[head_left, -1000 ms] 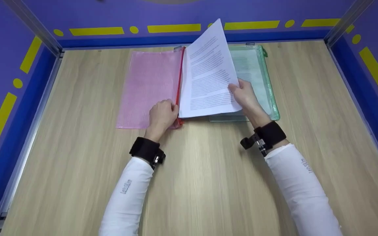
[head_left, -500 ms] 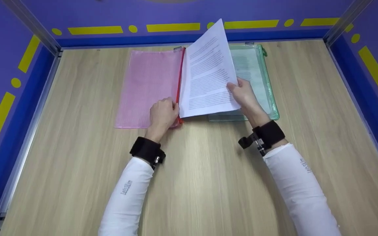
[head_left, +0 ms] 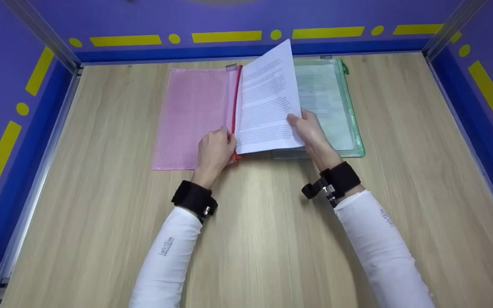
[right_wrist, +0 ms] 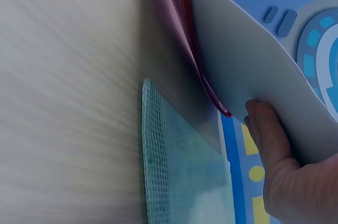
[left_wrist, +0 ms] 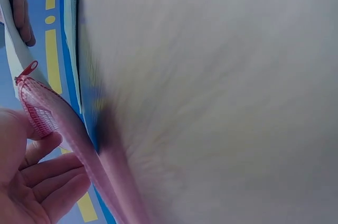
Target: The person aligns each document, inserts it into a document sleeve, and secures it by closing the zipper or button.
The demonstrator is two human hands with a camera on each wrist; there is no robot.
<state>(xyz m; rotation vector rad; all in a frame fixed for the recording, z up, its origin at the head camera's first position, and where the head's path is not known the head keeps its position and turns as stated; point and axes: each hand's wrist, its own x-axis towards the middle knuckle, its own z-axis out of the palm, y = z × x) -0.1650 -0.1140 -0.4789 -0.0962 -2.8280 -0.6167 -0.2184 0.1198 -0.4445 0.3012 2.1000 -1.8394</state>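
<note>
A pink mesh zip pouch (head_left: 195, 115) lies on the table with its red zip edge (head_left: 237, 98) facing right and raised toward the front. My left hand (head_left: 215, 149) grips that edge near its front corner; in the left wrist view the red zip pull (left_wrist: 30, 68) stands just beyond the fingers (left_wrist: 55, 182). Printed paper (head_left: 268, 102) slants up out of the pouch opening, its left part inside. My right hand (head_left: 310, 128) holds the paper's right edge, thumb on the printed face and fingers (right_wrist: 269, 134) behind, as seen from the right wrist.
A green mesh zip pouch (head_left: 336, 107) with printed paper inside lies to the right, partly behind the raised paper. Blue walls (head_left: 246, 17) with yellow marks border the wooden table (head_left: 263, 239) at the back and sides.
My right hand has moved left and slightly toward me, and the paper has gone left and lower with it, deeper into the pink pouch. The left hand keeps its hold, nearly still.
</note>
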